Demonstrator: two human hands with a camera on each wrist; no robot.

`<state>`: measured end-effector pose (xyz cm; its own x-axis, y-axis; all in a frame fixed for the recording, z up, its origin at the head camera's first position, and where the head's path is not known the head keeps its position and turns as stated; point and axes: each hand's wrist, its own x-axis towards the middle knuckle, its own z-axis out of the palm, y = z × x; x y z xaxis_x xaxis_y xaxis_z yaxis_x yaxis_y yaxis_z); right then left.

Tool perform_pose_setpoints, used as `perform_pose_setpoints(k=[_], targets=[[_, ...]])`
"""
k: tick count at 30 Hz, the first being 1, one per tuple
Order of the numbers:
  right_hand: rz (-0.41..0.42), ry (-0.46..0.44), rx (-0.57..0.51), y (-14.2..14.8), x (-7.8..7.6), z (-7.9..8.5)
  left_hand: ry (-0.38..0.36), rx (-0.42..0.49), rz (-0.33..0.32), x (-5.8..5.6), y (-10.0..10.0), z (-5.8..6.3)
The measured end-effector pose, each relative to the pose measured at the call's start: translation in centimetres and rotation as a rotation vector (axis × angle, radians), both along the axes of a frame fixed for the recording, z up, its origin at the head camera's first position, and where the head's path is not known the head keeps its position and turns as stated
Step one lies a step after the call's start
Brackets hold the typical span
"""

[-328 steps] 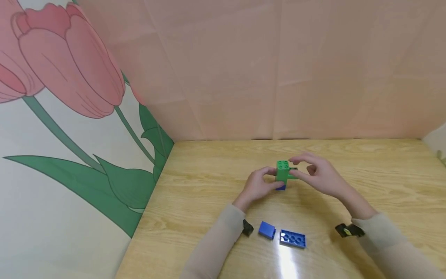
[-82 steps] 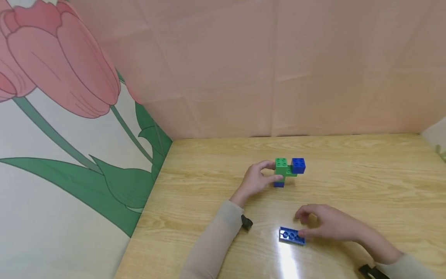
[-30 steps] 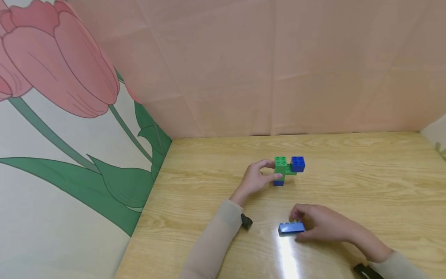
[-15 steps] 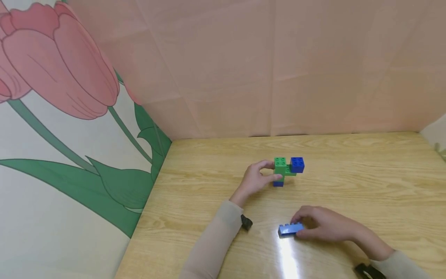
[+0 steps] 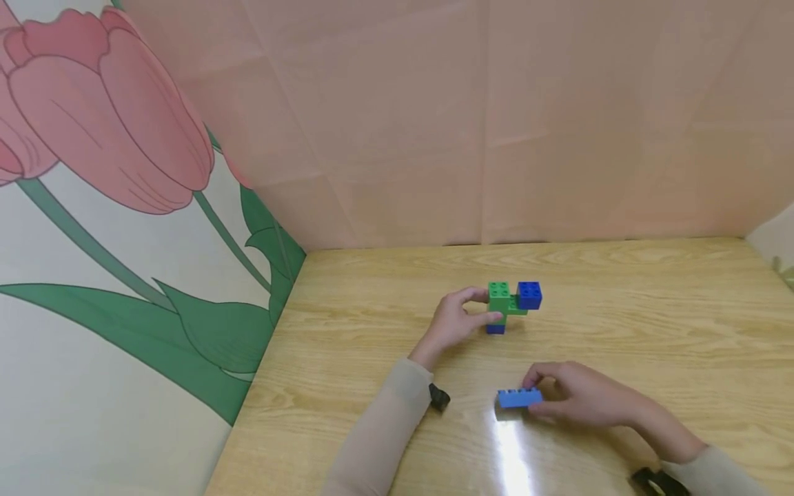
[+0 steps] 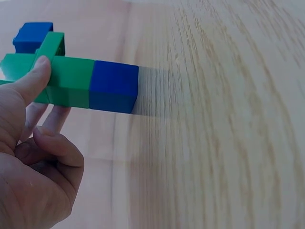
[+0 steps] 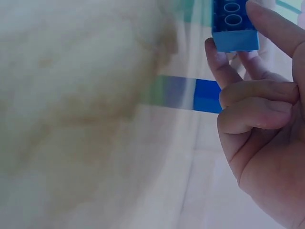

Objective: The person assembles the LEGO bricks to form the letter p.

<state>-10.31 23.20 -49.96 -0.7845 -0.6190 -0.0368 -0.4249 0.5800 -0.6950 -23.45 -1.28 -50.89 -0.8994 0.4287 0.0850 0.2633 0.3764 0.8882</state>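
Note:
A small tower of toy building blocks stands on the table: a blue block (image 5: 495,329) at the bottom, green blocks (image 5: 498,302) above it, and a green arm jutting right with another blue block (image 5: 529,295) on its end. My left hand (image 5: 455,321) pinches the green part between thumb and fingers, which the left wrist view shows from the side. Nearer me, my right hand (image 5: 583,396) pinches the right end of a long blue block (image 5: 518,398), studs up and just above the table. Its hollow underside (image 7: 232,19) shows in the right wrist view.
The wooden table (image 5: 347,331) reaches back to a pinkish cloth wall (image 5: 384,138). A tulip-printed panel (image 5: 124,241) borders its left side. Glare (image 5: 511,455) lies on the table below the long block.
A loose blue block has gone from the table onto the tower's green arm. My right hand has taken the long block, turned it studs up and raised it slightly. My left hand stays put.

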Motion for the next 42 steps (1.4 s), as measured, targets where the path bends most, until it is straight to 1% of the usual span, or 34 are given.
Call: perform_pose_setpoints(k=[5, 7, 12, 16, 22, 25, 31, 36, 42], targets=[[-0.038, -0.028, -0.064, 0.2, -0.4, 0.9, -0.011, -0.004, 0.004, 0.0, 0.0, 0.1], [-0.057, -0.011, -0.087, 0.1, -0.5, 1.2, -0.013, -0.004, 0.005, 0.1, 0.0, 0.1], [-0.132, 0.119, -0.156, -0.4, -0.9, 1.6, -0.012, -0.003, 0.005, 0.1, -0.1, 0.1], [-0.18, 0.207, -0.219, -0.7, -1.2, 2.2, -0.003, -0.003, 0.006, 0.1, -0.1, 0.1], [-0.217, 0.33, -0.227, -0.9, -2.0, 3.6, 0.012, -0.005, 0.001, 0.1, -0.1, 0.1], [-0.249, 0.39, -0.227, -0.8, -2.6, 4.3, 0.014, -0.006, 0.001, 0.1, -0.1, 0.1], [-0.302, 0.449, -0.259, -0.9, -3.7, 5.2, -0.012, -0.022, 0.021, 0.1, -0.1, 0.1], [-0.328, 0.515, -0.278, -0.9, -4.6, 5.9, -0.019, -0.023, 0.016, 0.1, -0.2, 0.2], [-0.355, 0.53, -0.294, -1.2, -5.5, 6.6, -0.001, -0.001, -0.004, 0.1, -0.2, 0.1]])
